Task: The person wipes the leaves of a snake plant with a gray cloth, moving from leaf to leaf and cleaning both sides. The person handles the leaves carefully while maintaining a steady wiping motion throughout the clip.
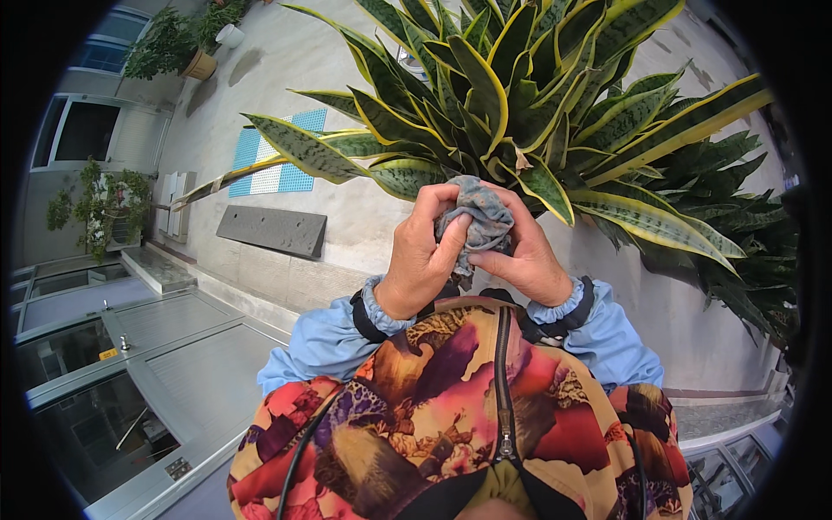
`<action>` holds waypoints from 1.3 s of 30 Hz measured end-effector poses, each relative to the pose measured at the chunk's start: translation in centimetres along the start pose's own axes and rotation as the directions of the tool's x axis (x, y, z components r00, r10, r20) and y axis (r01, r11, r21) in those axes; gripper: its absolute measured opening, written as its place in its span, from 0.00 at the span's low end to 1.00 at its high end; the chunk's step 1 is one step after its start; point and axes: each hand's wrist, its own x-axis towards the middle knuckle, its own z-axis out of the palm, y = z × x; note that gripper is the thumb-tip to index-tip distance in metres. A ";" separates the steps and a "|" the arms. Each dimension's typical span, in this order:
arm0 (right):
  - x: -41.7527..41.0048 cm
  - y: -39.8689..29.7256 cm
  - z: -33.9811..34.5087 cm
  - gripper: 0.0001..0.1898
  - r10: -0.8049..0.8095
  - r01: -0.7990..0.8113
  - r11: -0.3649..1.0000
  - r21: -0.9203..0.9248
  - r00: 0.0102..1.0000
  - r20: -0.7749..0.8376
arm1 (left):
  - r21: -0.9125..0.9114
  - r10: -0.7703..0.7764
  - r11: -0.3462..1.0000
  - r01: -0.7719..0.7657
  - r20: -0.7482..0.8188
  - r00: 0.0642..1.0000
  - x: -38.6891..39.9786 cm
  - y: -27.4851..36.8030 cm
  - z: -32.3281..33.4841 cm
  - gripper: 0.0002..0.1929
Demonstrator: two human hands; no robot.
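Note:
A crumpled grey-blue cloth (484,214) is bunched between my two hands in front of my chest. My left hand (422,240) grips it from the left, its thumb pressed on the front of the folds. From the other side my right hand (523,244) holds it, with the thumb under its lower edge. Just beyond the cloth grows a large snake plant (487,97) with yellow-edged, mottled green leaves. A small dry brown leaf scrap (522,159) rests among the leaves close to my fingers. The plant's base is mostly hidden by leaves and my hands.
On the concrete ground at left lie a dark grey ramp (273,231) and a blue-and-white perforated mat (302,175). One long leaf (227,175) reaches out over them. More dark-leaved plants (721,221) crowd the right. A metal-framed door (188,364) stands at lower left.

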 end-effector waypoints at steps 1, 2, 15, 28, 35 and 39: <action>0.3 0.3 0.1 0.35 0.039 -0.039 0.999 0.008 0.999 -0.009 | 0.036 -0.009 0.999 0.008 0.017 1.000 -0.1 0.0 0.0 0.09; 0.9 0.6 0.1 0.32 -0.014 0.009 0.996 -0.091 0.998 -0.053 | 0.128 -0.046 0.991 0.037 0.068 0.997 0.0 0.2 -0.5 0.11; 0.0 3.0 -3.1 0.21 0.355 -0.356 0.934 0.005 0.930 -0.101 | 0.080 0.232 0.971 -0.225 -0.101 0.968 6.5 3.0 -4.5 0.22; -2.3 0.4 -4.2 0.24 0.226 -0.224 0.974 0.045 0.913 -0.340 | -0.128 -0.174 0.968 0.215 0.271 0.947 13.2 1.5 -9.3 0.19; -0.4 -1.6 -3.2 0.23 0.082 -0.094 0.995 -0.014 0.928 -0.364 | -0.083 -0.097 0.989 0.120 0.242 0.965 16.3 2.7 -9.6 0.22; 1.0 -3.7 -4.1 0.21 -0.070 0.004 0.986 -0.169 0.920 -0.386 | 0.049 -0.048 0.998 0.032 0.372 0.927 18.0 2.7 -8.5 0.23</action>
